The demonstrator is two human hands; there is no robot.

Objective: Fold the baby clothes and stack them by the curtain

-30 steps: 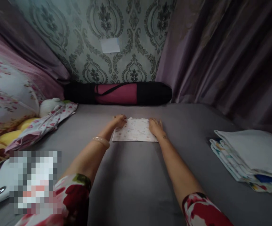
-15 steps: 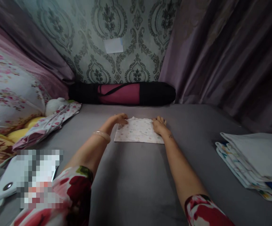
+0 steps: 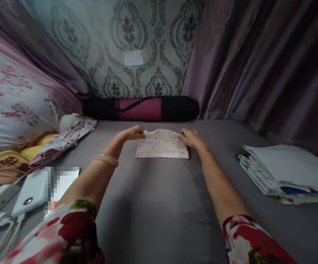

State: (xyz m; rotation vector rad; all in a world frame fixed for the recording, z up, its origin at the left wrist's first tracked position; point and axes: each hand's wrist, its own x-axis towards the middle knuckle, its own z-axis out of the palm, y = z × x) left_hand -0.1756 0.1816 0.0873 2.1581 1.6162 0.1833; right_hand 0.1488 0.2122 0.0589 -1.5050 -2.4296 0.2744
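Note:
A small white cloth with a faint coloured print [image 3: 162,144] lies folded flat on the grey bed sheet [image 3: 159,205], far out in front of me. My left hand [image 3: 133,132] pinches its far left corner, fingers closed on the fabric. My right hand [image 3: 190,137] grips the far right corner the same way. Both arms are stretched forward, with a pale bangle [image 3: 105,160] on the left wrist.
A black and pink rolled mat in a bag [image 3: 141,108] lies along the patterned wall. A stack of folded cloths [image 3: 288,173] sits at the right. Floral pillows [image 3: 15,106], a crumpled floral garment [image 3: 62,141], a white power bank [image 3: 28,192] and cables are at the left. Purple curtains hang on the right.
Both hands shifted from lying on the cloth's sides to pinching its far corners. The far edge looks slightly raised. The camera view moved a little.

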